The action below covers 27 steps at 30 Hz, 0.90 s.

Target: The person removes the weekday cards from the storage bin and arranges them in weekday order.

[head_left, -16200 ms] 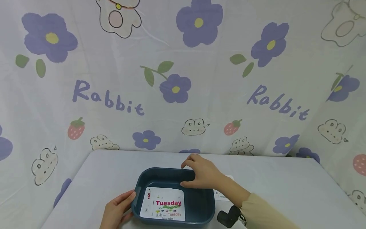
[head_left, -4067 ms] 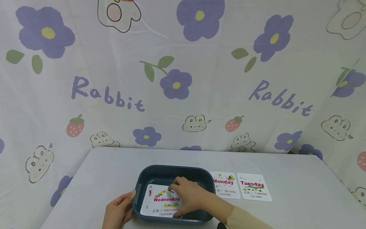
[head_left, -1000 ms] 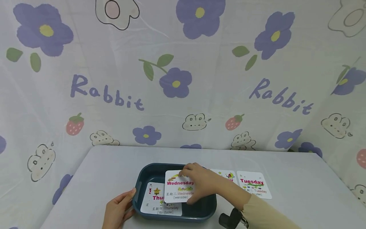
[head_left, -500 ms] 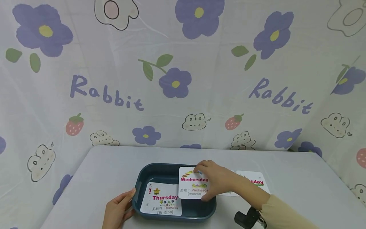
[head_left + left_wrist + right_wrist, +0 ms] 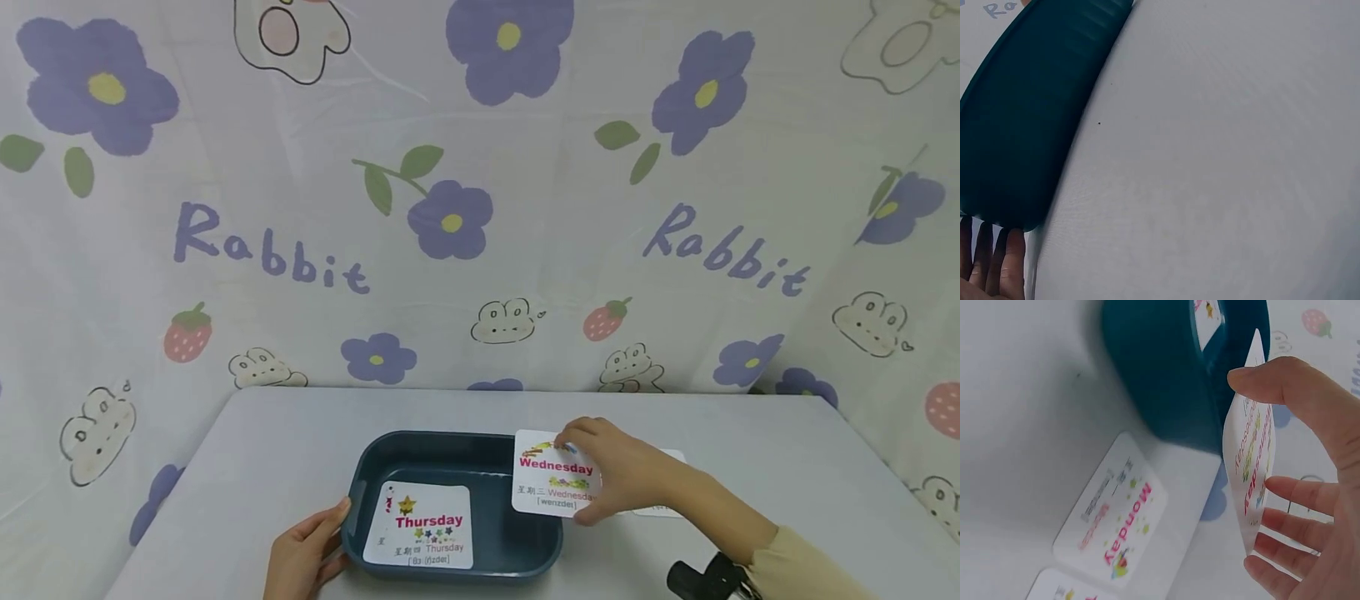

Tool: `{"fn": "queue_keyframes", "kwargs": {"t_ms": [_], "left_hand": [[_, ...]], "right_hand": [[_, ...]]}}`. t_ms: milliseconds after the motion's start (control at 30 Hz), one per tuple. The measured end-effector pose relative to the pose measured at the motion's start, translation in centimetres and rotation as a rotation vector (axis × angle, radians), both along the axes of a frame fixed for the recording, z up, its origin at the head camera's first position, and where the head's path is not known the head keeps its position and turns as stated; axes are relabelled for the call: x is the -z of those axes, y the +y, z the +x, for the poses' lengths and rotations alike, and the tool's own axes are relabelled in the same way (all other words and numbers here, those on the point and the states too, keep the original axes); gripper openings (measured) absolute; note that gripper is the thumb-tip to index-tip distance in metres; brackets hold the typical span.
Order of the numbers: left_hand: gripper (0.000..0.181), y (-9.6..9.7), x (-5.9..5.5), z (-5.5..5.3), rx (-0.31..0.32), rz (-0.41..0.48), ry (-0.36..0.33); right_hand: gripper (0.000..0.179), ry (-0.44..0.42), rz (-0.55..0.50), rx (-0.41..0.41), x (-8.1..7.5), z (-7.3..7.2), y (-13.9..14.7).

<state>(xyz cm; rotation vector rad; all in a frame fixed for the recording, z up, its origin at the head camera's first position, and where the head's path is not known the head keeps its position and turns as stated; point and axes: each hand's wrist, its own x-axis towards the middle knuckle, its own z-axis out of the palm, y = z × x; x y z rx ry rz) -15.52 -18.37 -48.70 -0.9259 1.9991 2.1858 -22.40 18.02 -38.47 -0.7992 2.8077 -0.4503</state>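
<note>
My right hand (image 5: 637, 475) pinches a white Wednesday flash card (image 5: 543, 492) between thumb and fingers, over the right end of a dark teal plastic bin (image 5: 513, 537). In the right wrist view the Wednesday card (image 5: 1247, 462) is seen nearly edge-on and bows slightly. A Thursday card (image 5: 420, 533) lies face up on the left of the bin's floor; whether more cards lie beneath is hidden. At the bin's left end, my left hand (image 5: 300, 554) rests against the outer wall. Its straight fingers (image 5: 1013, 262) touch the bin in the left wrist view.
A Monday card (image 5: 1116, 519) lies on the white table right of the bin, with part of another card (image 5: 1060, 587) beside it. In the head view, the right arm mostly covers the cards there. A patterned rabbit-and-flower cloth (image 5: 420, 317) hangs behind the table.
My right hand has picked the Wednesday card up from the bin and carried it rightward, uncovering the Thursday card. Earlier, the Monday and Tuesday cards came onto the table. My left hand stays at the bin.
</note>
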Motion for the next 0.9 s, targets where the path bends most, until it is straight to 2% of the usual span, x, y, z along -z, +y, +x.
{"fn": "queue_keyframes", "kwargs": {"t_ms": [467,733,900], "left_hand": [[0.071,-0.1,0.1,0.1,-0.002,0.007,-0.005],[0.069,0.0,0.1,0.1,0.000,0.015,-0.004],[0.069,0.0,0.2,0.1,0.012,0.001,0.021]], "right_hand": [[0.075,-0.021,0.009,-0.018,0.1,0.4,6.5],[0.076,-0.003,-0.009,0.005,0.9,0.6,9.3],[0.079,-0.016,-0.025,0.030,1.4,0.4,10.7]]}}
